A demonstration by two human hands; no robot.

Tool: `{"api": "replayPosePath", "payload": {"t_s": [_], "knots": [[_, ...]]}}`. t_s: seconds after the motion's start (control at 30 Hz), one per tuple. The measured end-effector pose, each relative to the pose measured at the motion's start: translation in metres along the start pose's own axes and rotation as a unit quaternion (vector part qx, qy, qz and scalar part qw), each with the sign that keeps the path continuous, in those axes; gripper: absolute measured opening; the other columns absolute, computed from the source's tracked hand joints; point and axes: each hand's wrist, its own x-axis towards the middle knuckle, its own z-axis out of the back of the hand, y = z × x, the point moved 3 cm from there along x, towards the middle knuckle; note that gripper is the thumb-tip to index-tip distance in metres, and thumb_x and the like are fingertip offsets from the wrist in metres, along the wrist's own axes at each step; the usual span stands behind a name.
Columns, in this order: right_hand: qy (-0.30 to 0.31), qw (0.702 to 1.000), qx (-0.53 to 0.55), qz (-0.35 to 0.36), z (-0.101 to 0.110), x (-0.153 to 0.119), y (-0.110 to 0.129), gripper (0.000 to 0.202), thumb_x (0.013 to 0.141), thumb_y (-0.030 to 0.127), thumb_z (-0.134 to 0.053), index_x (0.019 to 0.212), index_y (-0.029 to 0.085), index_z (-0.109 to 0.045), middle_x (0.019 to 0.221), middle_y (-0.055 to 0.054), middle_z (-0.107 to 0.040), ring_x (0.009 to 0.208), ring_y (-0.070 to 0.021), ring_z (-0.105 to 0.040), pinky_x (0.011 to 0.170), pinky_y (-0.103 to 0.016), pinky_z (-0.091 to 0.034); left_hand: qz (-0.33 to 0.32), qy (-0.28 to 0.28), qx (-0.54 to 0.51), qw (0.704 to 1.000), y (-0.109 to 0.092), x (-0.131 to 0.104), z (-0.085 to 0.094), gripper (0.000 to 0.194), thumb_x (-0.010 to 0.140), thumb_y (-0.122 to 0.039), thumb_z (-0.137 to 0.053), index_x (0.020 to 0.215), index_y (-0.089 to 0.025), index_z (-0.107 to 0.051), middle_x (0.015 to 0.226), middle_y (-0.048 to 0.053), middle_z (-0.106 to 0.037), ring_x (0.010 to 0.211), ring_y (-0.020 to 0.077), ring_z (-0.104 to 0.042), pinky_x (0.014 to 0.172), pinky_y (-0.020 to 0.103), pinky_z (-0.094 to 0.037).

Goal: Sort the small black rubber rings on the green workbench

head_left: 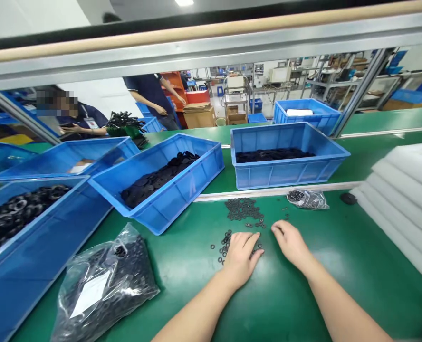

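Note:
My left hand [240, 255] lies palm down over a loose group of small black rings [226, 241], its thumb held apart from the fingers. Several of the rings show around its edges, and the palm hides others. To its right, my right hand [291, 243] hovers low over the green table with thumb and forefinger pinched together; whatever is between them is too small to see. Just beyond both hands, a flat patch of more black rings [243, 208] is spread one layer deep, with a few stray ones at its near edge.
Blue bins with black parts [193, 187] [282, 175] [54, 256] stand at the back and left. A clear bag of black parts [125, 280] lies front left, a small bag [312, 199] at back right. White foam sheets [407, 204] are stacked right. Two people are beyond the table.

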Motion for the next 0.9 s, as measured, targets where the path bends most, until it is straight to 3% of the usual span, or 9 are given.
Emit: {"api": "replayPosePath", "payload": {"t_s": [0.17,0.27,0.47,0.57,0.63,0.7,0.8,0.9], "knots": [[0.082,0.984,0.15,0.043,-0.023,-0.01,0.043,0.015,0.093,0.023,-0.048,0.084,0.022,-0.06,0.083,-0.003,-0.067,0.08,-0.0188,-0.062,0.076,-0.03,-0.049,-0.001,-0.024,-0.005,1.0,0.004,0.002,0.0,0.016,0.096,-0.024,-0.054,0.107,-0.02,-0.065,0.093,0.008,-0.072,0.086,0.0211,-0.066,0.08,0.039,-0.051],[0.111,0.972,0.205,0.009,-0.023,-0.008,0.044,0.014,0.092,0.022,-0.051,0.084,0.02,-0.063,0.08,-0.001,-0.067,0.078,-0.0167,-0.061,0.076,-0.028,-0.049,-0.021,-0.042,0.0,0.999,0.005,0.005,0.002,0.011,0.096,-0.019,-0.054,0.097,-0.018,-0.065,0.086,0.006,-0.071,0.079,0.0188,-0.066,0.077,0.036,-0.05],[0.17,0.946,0.274,-0.036,-0.019,-0.007,0.033,0.021,0.094,0.027,-0.052,0.09,0.018,-0.07,0.071,0.001,-0.063,0.068,-0.0139,-0.059,0.07,-0.026,-0.048,-0.058,-0.05,-0.002,0.997,0.01,0.008,0.003,0.008,0.094,-0.016,-0.058,0.097,-0.017,-0.064,0.086,0.006,-0.072,0.077,0.0178,-0.066,0.078,0.033,-0.05],[0.084,0.976,0.201,-0.006,-0.009,-0.001,0.018,0.015,0.091,0.024,-0.058,0.093,0.019,-0.072,0.083,-0.003,-0.067,0.078,-0.0164,-0.062,0.078,-0.029,-0.049,-0.055,-0.031,-0.004,0.998,0.014,0.007,0.007,0.006,0.092,-0.017,-0.061,0.097,-0.016,-0.065,0.087,0.006,-0.072,0.08,0.0188,-0.066,0.079,0.035,-0.048],[-0.018,0.995,0.102,-0.004,0.004,0.006,-0.001,0.015,0.089,0.021,-0.06,0.097,0.019,-0.072,0.09,-0.006,-0.067,0.085,-0.0186,-0.062,0.085,-0.032,-0.048,-0.05,0.013,-0.003,0.999,0.017,0.005,0.008,0.007,0.093,-0.019,-0.061,0.097,-0.016,-0.065,0.087,0.006,-0.071,0.081,0.0189,-0.065,0.08,0.036,-0.047],[-0.08,0.996,0.017,-0.036,0.016,0.012,-0.023,0.018,0.088,0.018,-0.06,0.101,0.018,-0.072,0.093,-0.007,-0.066,0.085,-0.0195,-0.062,0.086,-0.033,-0.048,-0.051,0.063,-0.002,0.997,0.019,0.003,0.009,0.008,0.094,-0.021,-0.06,0.096,-0.017,-0.067,0.087,0.006,-0.07,0.081,0.0187,-0.065,0.08,0.036,-0.046],[-0.092,0.99,-0.057,-0.092,0.029,0.019,-0.051,0.022,0.085,0.017,-0.063,0.105,0.017,-0.072,0.094,-0.007,-0.065,0.084,-0.0202,-0.062,0.085,-0.033,-0.049,-0.06,0.106,-0.008,0.993,0.019,0.001,0.006,0.012,0.095,-0.023,-0.058,0.094,-0.016,-0.068,0.086,0.006,-0.07,0.081,0.0184,-0.064,0.08,0.036,-0.045],[-0.077,0.987,-0.092,-0.104,0.032,0.022,-0.061,0.023,0.086,0.017,-0.062,0.107,0.018,-0.072,0.096,-0.007,-0.064,0.086,-0.0205,-0.062,0.086,-0.033,-0.049,-0.074,0.132,-0.006,0.988,0.017,-0.001,0.001,0.015,0.097,-0.023,-0.055,0.093,-0.016,-0.069,0.085,0.005,-0.07,0.08,0.0177,-0.064,0.082,0.036,-0.045]]}}
